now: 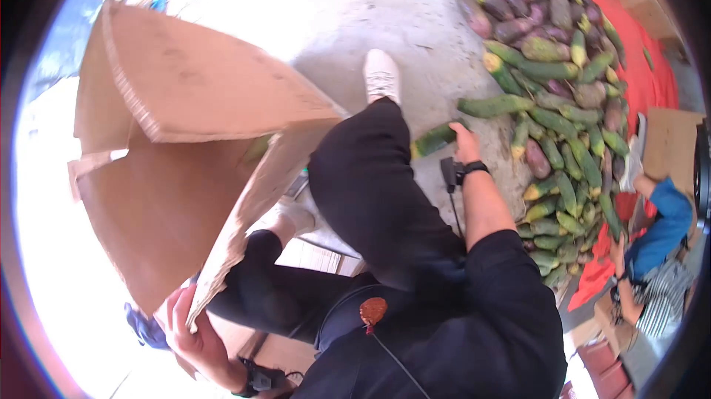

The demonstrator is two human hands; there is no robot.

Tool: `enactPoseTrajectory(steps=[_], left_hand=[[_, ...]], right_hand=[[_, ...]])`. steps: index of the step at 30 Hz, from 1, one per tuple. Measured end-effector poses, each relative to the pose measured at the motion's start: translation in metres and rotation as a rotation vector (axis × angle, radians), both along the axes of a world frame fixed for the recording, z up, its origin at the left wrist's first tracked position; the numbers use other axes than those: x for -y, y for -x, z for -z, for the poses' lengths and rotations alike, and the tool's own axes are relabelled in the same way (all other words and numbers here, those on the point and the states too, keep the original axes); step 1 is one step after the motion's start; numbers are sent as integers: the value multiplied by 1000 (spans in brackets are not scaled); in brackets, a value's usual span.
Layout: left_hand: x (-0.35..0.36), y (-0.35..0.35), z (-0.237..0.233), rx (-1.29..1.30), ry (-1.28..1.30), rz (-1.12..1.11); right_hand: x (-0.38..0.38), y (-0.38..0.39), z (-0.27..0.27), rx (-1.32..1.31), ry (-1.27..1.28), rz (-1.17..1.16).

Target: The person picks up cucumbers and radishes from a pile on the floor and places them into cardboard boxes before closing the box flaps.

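Note:
My right hand (465,143) is closed around one end of a long green radish (435,140), held low beside my knee. Just right of it lies a big heap of green radishes (552,121), with purple ones (511,7) mostly at the far end. On my left stands an open cardboard box (215,73) with its flaps raised. The fingers of my left hand (196,336) are hooked over the near edge of a flap. A bit of green shows inside the box; most of its inside is hidden.
A red sheet (652,66) lies along the heap's right side. Another person in a blue garment (659,225) reaches toward the heap from the right. More cardboard boxes (670,143) stand at the right edge. My white shoe (382,77) rests on the concrete floor (333,36).

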State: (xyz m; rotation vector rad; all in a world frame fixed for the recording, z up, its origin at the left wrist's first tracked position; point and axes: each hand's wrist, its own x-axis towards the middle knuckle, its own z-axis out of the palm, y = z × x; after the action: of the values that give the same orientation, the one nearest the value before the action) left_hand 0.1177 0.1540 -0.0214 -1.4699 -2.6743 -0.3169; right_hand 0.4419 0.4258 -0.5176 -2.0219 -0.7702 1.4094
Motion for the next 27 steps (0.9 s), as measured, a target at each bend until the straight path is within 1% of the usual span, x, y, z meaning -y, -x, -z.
enactPoseTrajectory(steps=[1,2,3,4,5,7,8,10,11,12,14,16,18,19,20,22,23,24,25,26,27], left_hand=[[-4,-4,-2,35,-10,-32],[-7,-7,-3,64,-23,-68],[-9,-10,-4,52,-20,-79],[-10,-11,-4,44,-20,-88],[-10,-10,-5,43,-34,-55],[-3,-6,-2,48,-65,-36],[-2,-6,-1,56,-82,-35],[-3,-6,-3,40,-81,-40],[-2,-5,-3,14,-69,-12],[-2,-5,-3,-11,-56,17],[1,-4,-5,-23,-53,10],[2,-4,-5,-42,-38,12],[1,-5,-6,-33,-56,17],[2,-4,-6,-41,-54,4],[3,-5,-6,-46,-52,0],[5,-7,-8,-20,-60,-7],[8,-7,-7,-2,-81,-2],[9,-7,-5,20,-99,12],[9,-7,-3,49,-117,37],[9,-6,-2,77,-127,60],[11,-1,2,107,-142,84]], right_hand=[[1,-5,-18,-60,46,-109],[1,0,-35,-147,42,-15],[2,4,-45,-155,37,-20],[1,6,-60,-72,68,-88],[2,10,-67,-93,-24,-86],[1,12,-80,-145,-266,-173],[-2,15,-87,-155,-277,-197],[-9,18,-120,40,-531,-296],[-16,18,-140,206,-638,-400],[-23,20,-172,375,-744,-500],[-33,39,-282,313,-880,-480],[-43,42,-338,-4,-924,-400],[-34,59,-409,-174,-1082,-336],[-32,64,-439,-252,-1172,-342],[-28,68,-465,-324,-1262,-345],[-17,87,-509,-578,-1388,-373],[-9,96,-523,-754,-1447,-434],[-7,89,-534,-818,-1329,-802],[-17,85,-517,-1079,-1307,-628],[36,121,-569,-644,-1023,-739],[41,150,-568,-587,-1042,-680]])
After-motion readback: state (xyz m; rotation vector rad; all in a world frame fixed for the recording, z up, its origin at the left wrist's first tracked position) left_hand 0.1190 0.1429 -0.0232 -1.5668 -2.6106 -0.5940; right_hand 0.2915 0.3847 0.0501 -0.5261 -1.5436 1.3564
